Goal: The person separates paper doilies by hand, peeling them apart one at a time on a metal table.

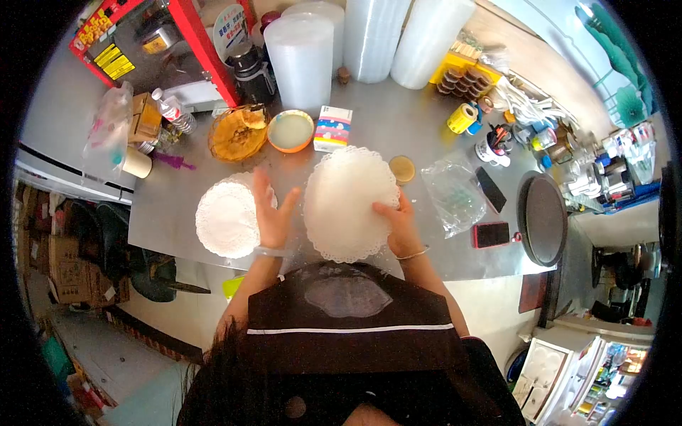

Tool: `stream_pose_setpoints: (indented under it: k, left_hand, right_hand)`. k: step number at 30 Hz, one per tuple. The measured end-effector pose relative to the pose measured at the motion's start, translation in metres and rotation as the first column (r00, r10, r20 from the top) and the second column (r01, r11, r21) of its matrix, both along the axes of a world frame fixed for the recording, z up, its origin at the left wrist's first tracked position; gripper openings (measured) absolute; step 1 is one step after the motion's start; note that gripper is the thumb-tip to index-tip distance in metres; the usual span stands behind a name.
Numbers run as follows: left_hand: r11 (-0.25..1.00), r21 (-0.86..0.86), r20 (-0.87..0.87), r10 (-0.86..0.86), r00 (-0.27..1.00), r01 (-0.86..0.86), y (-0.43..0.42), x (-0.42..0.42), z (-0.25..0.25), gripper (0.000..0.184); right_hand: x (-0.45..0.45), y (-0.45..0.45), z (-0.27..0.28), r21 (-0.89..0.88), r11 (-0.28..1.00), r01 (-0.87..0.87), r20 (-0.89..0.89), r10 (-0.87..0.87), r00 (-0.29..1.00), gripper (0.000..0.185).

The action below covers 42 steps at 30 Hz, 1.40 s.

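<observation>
A white, lace-edged oval doily [347, 209] was held over the middle of a grey metal surface [163, 206], close to its near edge, just in front of the person's brown clothing [298, 351]. Its long axis ran from the near edge toward the far edge, almost straight. Whether it was one sheet or several could not be told.

The right hand [403, 226] was the nearer one, with its grip clamped on the doily's right rim: thumb on top, the other fingers mostly hidden behind. The doily therefore lay to the left of that grip, crosswise to its long axis, and reached toward the other hand. The left hand [273, 221] had its grip apart, thumb and fingers spread, with a narrow gap showing between its thumb and the doily's left rim.

Toward the surface's left edge lay a pile of white lacy doilies [222, 219]. The left hand overlapped its right side in this view; contact could not be told.

Farther out, just past the right fingertips, was a small beige disc [402, 169], then a clear plastic bag [455, 192]. A pink-edged phone [491, 235] and a dark round tray [545, 220] lay toward the right edge. Toward the far edge stood a patterned carton [332, 129], an orange-rimmed bowl [290, 130] and a basket [236, 136].
</observation>
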State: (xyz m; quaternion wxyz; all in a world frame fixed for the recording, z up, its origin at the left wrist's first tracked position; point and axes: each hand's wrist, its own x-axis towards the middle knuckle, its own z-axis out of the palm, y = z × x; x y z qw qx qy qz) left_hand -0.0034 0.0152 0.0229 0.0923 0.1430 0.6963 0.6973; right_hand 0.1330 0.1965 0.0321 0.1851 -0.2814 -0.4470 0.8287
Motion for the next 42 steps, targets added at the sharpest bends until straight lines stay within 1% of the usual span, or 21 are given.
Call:
stream_pose_setpoints:
  k: [1,2,3,6,7,10,13,16,19,22,23,25,28,31,33,34,36,37,38,40,42]
  left_hand:
    - [0.966,0.206,0.306,-0.218,0.927,0.159,-0.008,-0.007,-0.006,0.062]
    - [0.869,0.438,0.522,-0.453,0.723,0.228,-0.013,-0.011,-0.009,0.061]
    - [0.702,0.693,0.581,-0.678,0.450,0.163,-0.014,-0.003,0.004,0.059]
    - [0.795,0.527,0.604,-0.599,0.526,0.300,-0.009,0.003,-0.014,0.053]
    - [0.852,0.388,0.627,-0.523,0.578,0.350,-0.006,0.003,-0.019,0.049]
    - [0.899,0.105,0.511,-0.416,0.752,0.425,0.008,0.002,-0.036,0.038]
    - [0.894,0.049,0.350,-0.434,0.830,0.446,0.012,0.003,-0.023,0.030]
    - [0.844,-0.029,0.143,-0.527,0.838,0.536,0.018,-0.002,-0.049,0.026]
    - [0.820,-0.034,0.227,-0.550,0.804,0.571,0.018,-0.010,-0.110,0.031]
    - [0.876,0.044,0.121,-0.481,0.868,0.480,0.021,-0.004,-0.097,0.026]
    - [0.888,-0.066,0.124,-0.445,0.887,0.455,0.020,-0.002,-0.102,0.026]
    - [0.879,-0.286,0.110,-0.365,0.925,0.381,0.019,-0.002,-0.108,0.025]
    - [0.715,-0.572,0.265,-0.302,0.916,0.401,0.020,0.001,-0.069,0.033]
    - [0.861,-0.475,0.371,0.011,0.929,0.180,0.006,0.005,-0.036,0.045]
    - [0.980,-0.196,0.356,0.038,0.934,0.035,-0.031,-0.004,-0.058,0.054]
    - [0.989,-0.143,0.384,0.084,0.919,-0.031,-0.051,-0.004,-0.045,0.056]
    - [0.945,-0.259,0.020,0.211,0.977,-0.198,-0.102,-0.016,-0.067,0.051]
    - [0.884,0.035,0.525,0.380,0.761,-0.465,-0.104,-0.015,-0.030,0.047]
    - [0.848,0.050,0.523,0.428,0.737,-0.527,-0.134,-0.024,-0.066,0.046]
    - [0.842,-0.054,0.476,0.494,0.728,-0.537,-0.162,-0.032,-0.076,0.049]
    - [0.835,-0.126,0.543,0.510,0.667,-0.535,-0.170,-0.034,-0.075,0.053]
  right_hand:
    - [0.000,0.001,0.002,-0.086,0.996,0.005,-0.044,-0.009,0.999,0.050]
    - [-0.001,0.001,0.003,-0.099,0.995,0.003,-0.033,-0.007,0.999,0.050]
    - [-0.002,0.000,0.003,-0.113,0.994,0.002,-0.021,-0.004,1.000,0.050]
    - [-0.003,0.012,-0.011,-0.154,0.985,-0.079,-0.031,0.075,0.997,0.049]
    - [0.000,0.017,-0.019,-0.167,0.979,-0.119,-0.040,0.114,0.993,0.049]
    - [0.003,0.017,-0.035,0.076,0.982,-0.171,-0.017,0.173,0.985,0.044]
    - [0.005,0.025,-0.043,0.223,0.969,-0.108,-0.011,0.113,0.994,0.044]
    - [0.004,0.029,-0.043,0.336,0.923,-0.189,0.044,0.185,0.982,0.043]
    - [-0.003,0.029,-0.091,0.373,0.881,-0.292,0.172,0.243,0.955,0.044]
    - [-0.002,0.033,-0.092,0.435,0.898,-0.065,0.015,0.065,0.998,0.041]
    - [-0.002,0.034,-0.091,0.585,0.808,-0.071,0.025,0.070,0.997,0.043]
    - [-0.002,0.029,-0.103,0.575,0.807,-0.134,0.125,0.076,0.989,0.043]
    - [-0.002,0.039,-0.134,0.484,0.858,-0.173,0.165,0.105,0.981,0.049]
    - [-0.007,0.036,-0.095,0.417,0.888,-0.193,0.040,0.194,0.980,0.054]
    - [-0.008,0.022,-0.051,0.362,0.911,-0.197,0.026,0.202,0.979,0.051]
    - [-0.008,0.017,-0.041,0.336,0.921,-0.199,0.019,0.204,0.979,0.049]
    - [0.000,0.021,-0.063,0.324,0.911,-0.257,0.104,0.235,0.966,0.046]
    - [0.004,0.022,-0.078,0.317,0.903,-0.288,0.147,0.254,0.956,0.044]
    - [0.007,0.018,-0.095,0.455,0.823,-0.341,0.225,0.264,0.938,0.044]
    - [0.015,0.013,-0.109,0.675,0.589,-0.444,0.386,0.231,0.893,0.043]
    - [0.021,0.007,-0.096,0.826,0.243,-0.508,0.479,0.171,0.861,0.047]
